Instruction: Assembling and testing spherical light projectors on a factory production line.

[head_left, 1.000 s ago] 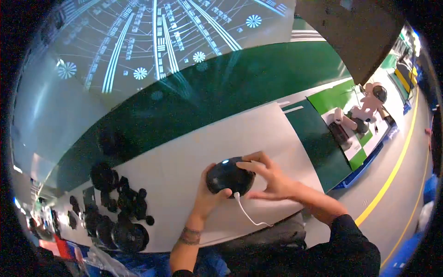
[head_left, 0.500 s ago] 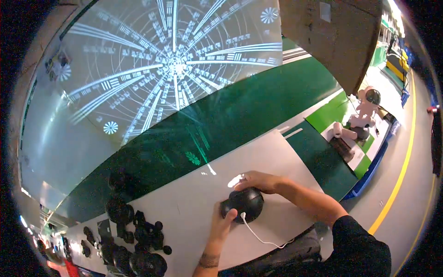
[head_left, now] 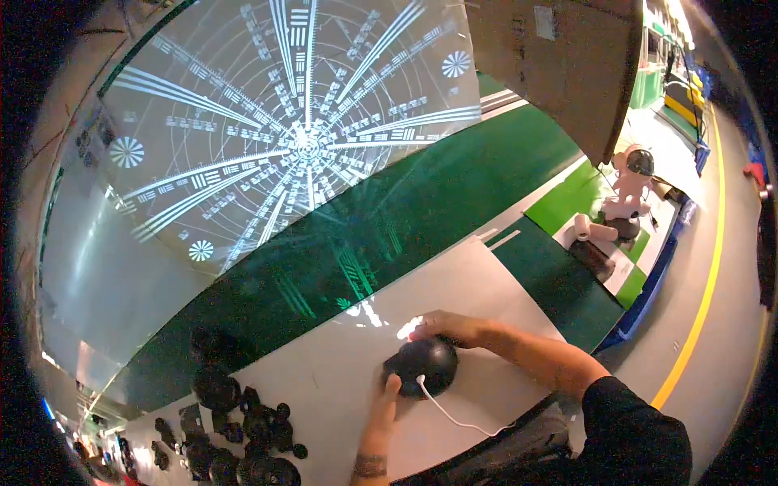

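A round, glossy black projector (head_left: 436, 366) rests on the white board, with a white cable (head_left: 455, 417) plugged into the side facing me. My left hand (head_left: 387, 398) grips its left side, thumb toward me and the other fingers mostly hidden. Over the far side curls my right hand (head_left: 452, 326), its fingertips at the front where bright light falls on them. On the screen ahead shows a projected chart (head_left: 308, 150) of white radial lines, bars and small pinwheels. Some of its light spills onto the green surface.
Several black round units and small black parts (head_left: 263, 425) cluster on the left of the white board (head_left: 486, 283). A brown cardboard panel (head_left: 559, 73) stands at the upper right. Beyond it, white camera-like devices (head_left: 632, 182) sit on a green and white surface. A yellow floor line runs far right.
The projected chart has shifted and looks crisper, with broader bars. Both hands keep hold of the projector, which has turned slightly. The whole view has shifted a little.
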A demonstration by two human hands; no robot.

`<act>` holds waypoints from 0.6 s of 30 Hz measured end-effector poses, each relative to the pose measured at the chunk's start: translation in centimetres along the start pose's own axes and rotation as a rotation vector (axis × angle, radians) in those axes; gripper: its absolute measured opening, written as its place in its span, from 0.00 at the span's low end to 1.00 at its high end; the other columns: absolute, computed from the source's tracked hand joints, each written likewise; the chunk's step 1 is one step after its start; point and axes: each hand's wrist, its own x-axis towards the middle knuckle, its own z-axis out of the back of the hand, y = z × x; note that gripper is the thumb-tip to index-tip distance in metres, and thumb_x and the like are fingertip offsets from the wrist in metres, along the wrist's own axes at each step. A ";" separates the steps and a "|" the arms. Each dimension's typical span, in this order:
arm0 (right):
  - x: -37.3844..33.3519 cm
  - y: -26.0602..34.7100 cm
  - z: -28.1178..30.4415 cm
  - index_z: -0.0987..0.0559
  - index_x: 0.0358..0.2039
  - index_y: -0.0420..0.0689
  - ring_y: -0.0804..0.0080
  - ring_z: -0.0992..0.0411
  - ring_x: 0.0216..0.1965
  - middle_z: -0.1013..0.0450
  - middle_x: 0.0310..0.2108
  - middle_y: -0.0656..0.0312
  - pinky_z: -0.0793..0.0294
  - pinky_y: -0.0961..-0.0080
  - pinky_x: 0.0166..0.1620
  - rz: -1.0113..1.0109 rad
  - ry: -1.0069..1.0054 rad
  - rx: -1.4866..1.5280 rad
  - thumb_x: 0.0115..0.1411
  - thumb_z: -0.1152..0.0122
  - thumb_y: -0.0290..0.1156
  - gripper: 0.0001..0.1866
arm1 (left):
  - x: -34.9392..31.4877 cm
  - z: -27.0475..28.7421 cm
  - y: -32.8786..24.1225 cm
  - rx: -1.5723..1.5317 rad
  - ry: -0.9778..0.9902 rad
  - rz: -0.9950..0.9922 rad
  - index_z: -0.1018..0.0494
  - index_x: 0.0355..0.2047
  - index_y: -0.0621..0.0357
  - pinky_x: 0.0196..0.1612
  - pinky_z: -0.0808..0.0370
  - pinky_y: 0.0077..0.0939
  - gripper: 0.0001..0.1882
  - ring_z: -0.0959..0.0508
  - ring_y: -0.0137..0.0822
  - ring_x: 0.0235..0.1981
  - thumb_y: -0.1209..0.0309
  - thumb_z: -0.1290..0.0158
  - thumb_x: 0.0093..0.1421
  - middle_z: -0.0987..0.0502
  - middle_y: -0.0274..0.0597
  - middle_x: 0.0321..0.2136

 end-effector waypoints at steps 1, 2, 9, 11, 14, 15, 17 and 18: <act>0.0 -0.4 0.1 0.20 0.45 0.40 0.73 0.30 0.47 0.25 0.45 0.61 0.33 0.73 0.54 -0.009 -0.014 0.004 0.62 0.39 0.44 0.20 | 0.0 0.2 0.6 -0.004 0.003 -0.001 0.34 0.59 0.59 0.51 0.22 0.31 0.44 0.23 0.34 0.50 0.40 0.39 0.52 0.25 0.38 0.51; -0.1 -0.3 0.0 0.20 0.45 0.40 0.73 0.30 0.47 0.25 0.45 0.61 0.33 0.73 0.54 -0.012 -0.019 0.004 0.62 0.39 0.44 0.20 | -0.1 0.2 0.6 0.000 -0.029 -0.026 0.35 0.59 0.58 0.52 0.22 0.32 0.42 0.23 0.35 0.50 0.40 0.40 0.54 0.25 0.37 0.51; 0.5 -1.8 1.2 0.22 0.44 0.40 0.74 0.30 0.46 0.26 0.43 0.61 0.32 0.73 0.53 -0.010 -0.007 0.015 0.63 0.42 0.42 0.18 | 0.2 0.9 0.8 0.102 -0.008 -0.117 0.36 0.59 0.56 0.56 0.27 0.33 0.37 0.26 0.36 0.52 0.45 0.41 0.58 0.26 0.38 0.51; 1.1 -1.4 1.6 0.23 0.51 0.37 0.72 0.30 0.49 0.25 0.48 0.58 0.34 0.73 0.57 -0.027 0.019 -0.024 0.63 0.42 0.40 0.22 | 0.3 0.8 0.2 0.115 0.002 -0.099 0.38 0.60 0.60 0.57 0.29 0.32 0.40 0.28 0.36 0.53 0.45 0.41 0.58 0.28 0.41 0.52; 2.3 -0.6 2.2 0.23 0.51 0.37 0.71 0.30 0.51 0.26 0.50 0.58 0.33 0.73 0.57 0.049 0.190 -0.234 0.63 0.41 0.38 0.21 | 0.3 1.1 -0.4 0.136 0.008 -0.073 0.40 0.61 0.63 0.58 0.32 0.31 0.42 0.29 0.35 0.55 0.45 0.40 0.58 0.29 0.44 0.53; 2.5 -0.6 2.4 0.23 0.51 0.37 0.72 0.30 0.51 0.26 0.50 0.59 0.33 0.74 0.57 0.043 0.214 -0.231 0.62 0.40 0.37 0.21 | 0.3 1.1 -0.5 0.145 0.002 -0.064 0.40 0.61 0.64 0.58 0.32 0.30 0.42 0.29 0.35 0.54 0.46 0.40 0.58 0.29 0.44 0.53; 2.6 -0.6 2.6 0.23 0.50 0.37 0.73 0.30 0.51 0.27 0.51 0.59 0.33 0.74 0.57 0.044 0.238 -0.225 0.62 0.40 0.36 0.20 | 0.2 0.6 -1.0 0.150 0.000 -0.077 0.40 0.61 0.63 0.58 0.33 0.30 0.41 0.29 0.35 0.54 0.46 0.41 0.59 0.29 0.43 0.53; 2.5 -0.6 2.7 0.23 0.51 0.37 0.73 0.30 0.51 0.27 0.51 0.59 0.33 0.74 0.57 0.014 0.252 -0.130 0.61 0.39 0.35 0.20 | 0.2 0.3 -1.2 0.146 0.000 -0.091 0.40 0.61 0.63 0.58 0.33 0.30 0.41 0.29 0.34 0.54 0.47 0.41 0.59 0.29 0.43 0.53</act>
